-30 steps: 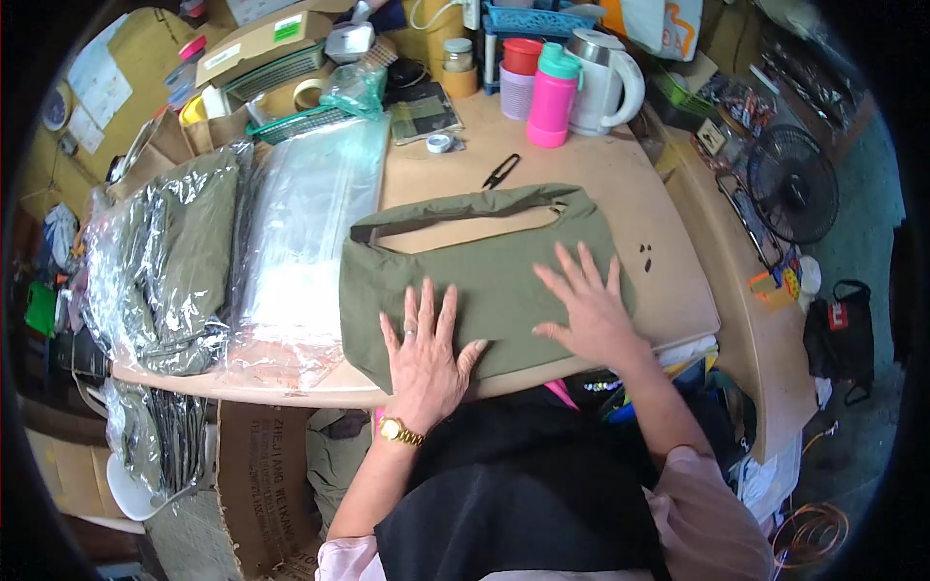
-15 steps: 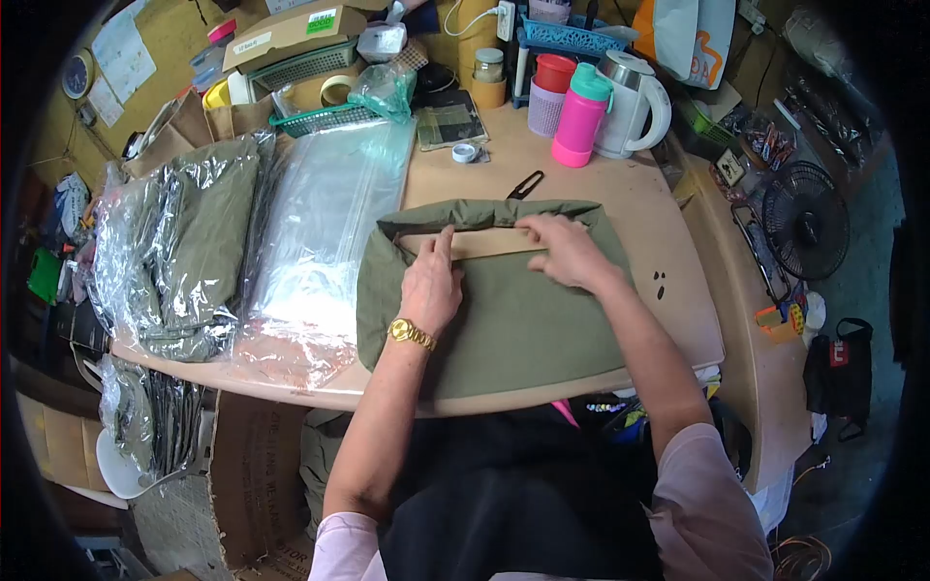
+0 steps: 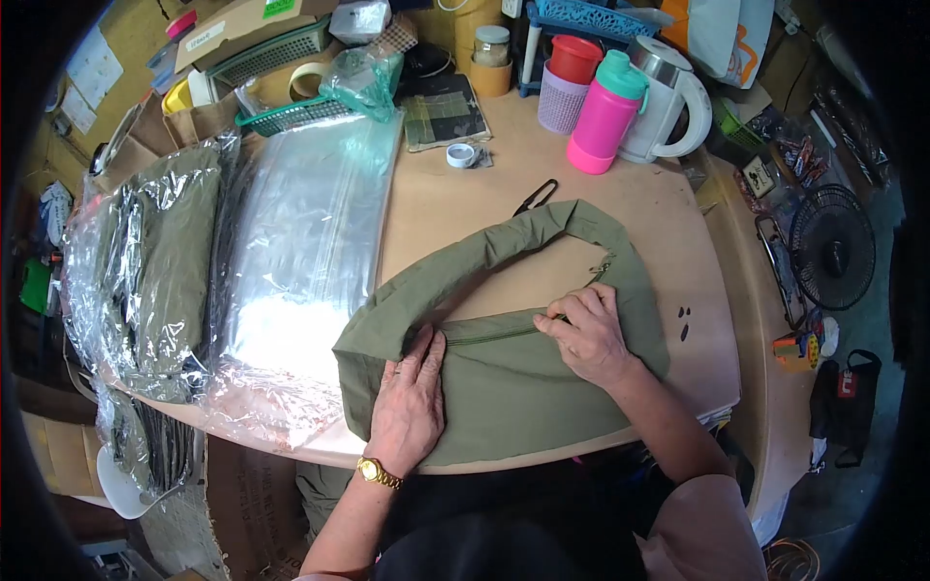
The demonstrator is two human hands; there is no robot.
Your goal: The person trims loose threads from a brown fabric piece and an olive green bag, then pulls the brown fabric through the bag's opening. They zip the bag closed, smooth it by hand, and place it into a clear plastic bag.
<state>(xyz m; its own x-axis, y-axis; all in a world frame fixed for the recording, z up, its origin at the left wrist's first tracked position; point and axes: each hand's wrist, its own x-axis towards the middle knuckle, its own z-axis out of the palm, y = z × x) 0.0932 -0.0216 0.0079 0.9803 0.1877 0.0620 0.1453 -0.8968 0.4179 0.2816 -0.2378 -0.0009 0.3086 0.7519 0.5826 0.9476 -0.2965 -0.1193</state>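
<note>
An olive green fabric bag [image 3: 513, 387] lies on the tabletop, its broad strap [image 3: 484, 254] looped away from me. Along the opening runs a zipper [image 3: 494, 334]. My left hand [image 3: 412, 407] rests flat on the bag's left part, fingers stretched out, with the fingertips at the zipper's left end beside the strap. Pinched closed at the right part of the zipper is my right hand [image 3: 589, 334]; its fingers hide whether they hold the pull or the edge. A black carabiner-like clip [image 3: 536, 197] lies just beyond the strap.
Clear plastic sleeves [image 3: 300, 213] and bagged olive fabric goods [image 3: 160, 261] lie on the left. Farther back stand a pink bottle [image 3: 601, 116], a kettle [image 3: 659, 102], a red cup [image 3: 573, 60] and a tape roll [image 3: 461, 155]. A black fan [image 3: 833, 247] is at the right.
The strap side has been spread away from the zippered edge, widening the gap. My left hand has come down flat; my right hand has moved nearer me and closed on the zipper.
</note>
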